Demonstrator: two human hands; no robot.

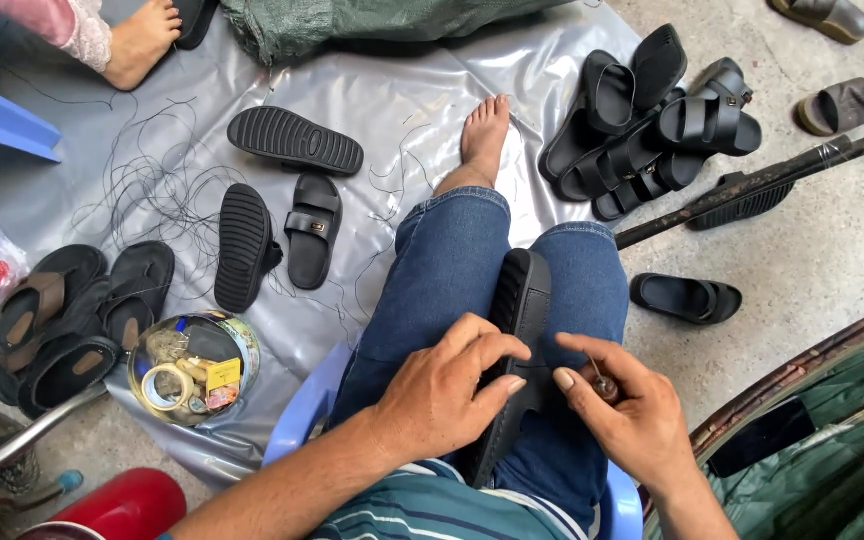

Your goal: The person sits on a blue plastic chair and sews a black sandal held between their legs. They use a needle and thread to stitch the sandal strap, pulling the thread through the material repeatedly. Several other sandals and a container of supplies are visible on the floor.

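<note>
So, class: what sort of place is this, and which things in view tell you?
Probably an informal sandal-making or repair spot on the ground. A heap of black sandals lies on a grey plastic sheet, loose black thread is strewn about, and the left hand steadies a sandal on the lap.

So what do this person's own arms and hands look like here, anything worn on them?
Both are bare: the left hand and right hand have no gloves, rings or watch visible, and the forearms are uncovered with no sleeves reaching them. Fingernails are short. A striped shirt in teal, white and dark bands shows at the bottom edge.

Single head-worn view, looking steeply down, close over lap (512,300) and hands, floor beyond, probably seated
</note>
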